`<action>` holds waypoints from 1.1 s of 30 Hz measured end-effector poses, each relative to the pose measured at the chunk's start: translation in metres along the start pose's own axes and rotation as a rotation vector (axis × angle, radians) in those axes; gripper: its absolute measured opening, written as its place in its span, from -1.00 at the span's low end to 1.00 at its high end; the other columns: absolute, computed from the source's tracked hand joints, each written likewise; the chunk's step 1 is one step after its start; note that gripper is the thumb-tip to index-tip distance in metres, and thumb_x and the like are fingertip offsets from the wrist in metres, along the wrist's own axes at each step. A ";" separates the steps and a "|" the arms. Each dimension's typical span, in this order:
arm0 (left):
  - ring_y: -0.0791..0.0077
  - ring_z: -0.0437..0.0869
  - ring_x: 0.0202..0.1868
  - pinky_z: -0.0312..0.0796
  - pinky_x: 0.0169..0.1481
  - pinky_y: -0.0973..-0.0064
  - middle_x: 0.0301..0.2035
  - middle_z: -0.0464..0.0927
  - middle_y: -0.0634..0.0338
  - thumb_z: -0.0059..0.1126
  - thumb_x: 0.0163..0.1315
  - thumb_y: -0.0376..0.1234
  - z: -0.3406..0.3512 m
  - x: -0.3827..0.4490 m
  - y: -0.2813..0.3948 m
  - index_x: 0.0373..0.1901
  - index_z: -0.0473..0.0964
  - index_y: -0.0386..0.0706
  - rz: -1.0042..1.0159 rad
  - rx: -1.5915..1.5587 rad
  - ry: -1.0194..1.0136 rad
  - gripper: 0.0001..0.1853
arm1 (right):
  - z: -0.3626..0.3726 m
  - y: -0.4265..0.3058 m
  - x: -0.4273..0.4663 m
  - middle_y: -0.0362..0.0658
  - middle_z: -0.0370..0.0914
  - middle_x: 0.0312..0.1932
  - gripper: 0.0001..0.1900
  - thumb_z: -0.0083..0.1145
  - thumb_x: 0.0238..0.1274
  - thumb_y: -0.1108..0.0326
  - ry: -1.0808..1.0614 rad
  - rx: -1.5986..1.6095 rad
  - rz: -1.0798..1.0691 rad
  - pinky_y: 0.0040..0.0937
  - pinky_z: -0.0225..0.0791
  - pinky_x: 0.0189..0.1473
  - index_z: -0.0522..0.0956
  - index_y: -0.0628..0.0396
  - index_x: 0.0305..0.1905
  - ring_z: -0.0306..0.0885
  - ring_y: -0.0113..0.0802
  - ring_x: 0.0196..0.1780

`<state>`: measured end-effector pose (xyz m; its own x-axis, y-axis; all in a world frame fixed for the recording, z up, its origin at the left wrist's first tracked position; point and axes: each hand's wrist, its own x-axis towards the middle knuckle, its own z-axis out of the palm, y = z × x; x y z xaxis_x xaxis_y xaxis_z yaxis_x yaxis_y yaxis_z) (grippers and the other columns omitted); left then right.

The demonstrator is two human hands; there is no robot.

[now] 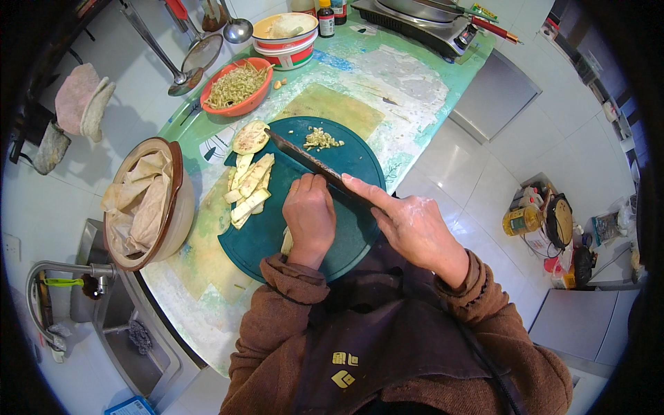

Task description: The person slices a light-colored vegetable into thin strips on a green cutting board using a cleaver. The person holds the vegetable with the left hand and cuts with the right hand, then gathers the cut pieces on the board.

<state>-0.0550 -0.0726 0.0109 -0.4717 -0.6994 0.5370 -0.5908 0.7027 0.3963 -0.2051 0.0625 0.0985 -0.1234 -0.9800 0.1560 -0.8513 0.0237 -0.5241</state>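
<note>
My right hand (417,228) grips a dark-bladed kitchen knife (306,158), its index finger laid along the blade. The knife slants across a round dark green cutting board (358,238). Curled fingers of my left hand (311,212) rest against the near side of the blade. From under that palm a pale strip of eggplant (287,241) sticks out, mostly hidden. Left of the hand lies a heap of cut eggplant strips (251,189), with a round eggplant slice (251,137) behind it. Beyond the blade sits a small pile of chopped garlic-like bits (320,139).
An orange bowl of shredded vegetable (237,87) stands behind the board, beside stacked tubs (286,54). A cloth-lined crock (179,207) is at left, near the sink (135,358). An induction cooker with a pan (415,23) occupies the far right corner.
</note>
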 end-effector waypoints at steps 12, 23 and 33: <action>-0.07 0.72 -0.09 0.59 0.02 0.10 -0.22 0.67 -0.05 0.26 0.29 -0.54 0.000 0.000 -0.001 -0.20 0.64 -0.27 0.005 -0.004 -0.006 -0.91 | 0.000 0.002 0.002 0.19 0.67 -0.34 -0.18 0.31 0.41 0.49 -0.011 -0.004 -0.014 0.07 0.55 -0.28 0.41 -0.51 0.67 0.65 0.24 -0.39; -0.09 0.73 -0.10 0.60 0.01 0.10 -0.21 0.68 -0.06 0.24 0.32 -0.53 0.002 0.000 -0.001 -0.21 0.64 -0.28 0.016 -0.001 0.019 -0.94 | -0.002 0.002 0.011 0.23 0.67 -0.30 -0.17 0.29 0.39 0.51 0.006 0.019 -0.039 0.11 0.56 -0.24 0.42 -0.49 0.67 0.68 0.28 -0.32; -0.08 0.72 -0.13 0.59 -0.03 0.09 -0.23 0.66 -0.05 0.24 0.29 -0.54 0.003 -0.001 -0.001 -0.23 0.63 -0.27 0.023 -0.029 0.047 -0.93 | -0.001 -0.007 0.027 0.15 0.62 -0.45 -0.24 0.25 0.44 0.48 -0.005 -0.024 -0.052 0.13 0.52 -0.23 0.43 -0.47 0.65 0.67 0.26 -0.33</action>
<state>-0.0555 -0.0733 0.0077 -0.4531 -0.6765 0.5806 -0.5605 0.7226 0.4046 -0.2027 0.0357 0.1069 -0.0760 -0.9809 0.1788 -0.8683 -0.0230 -0.4955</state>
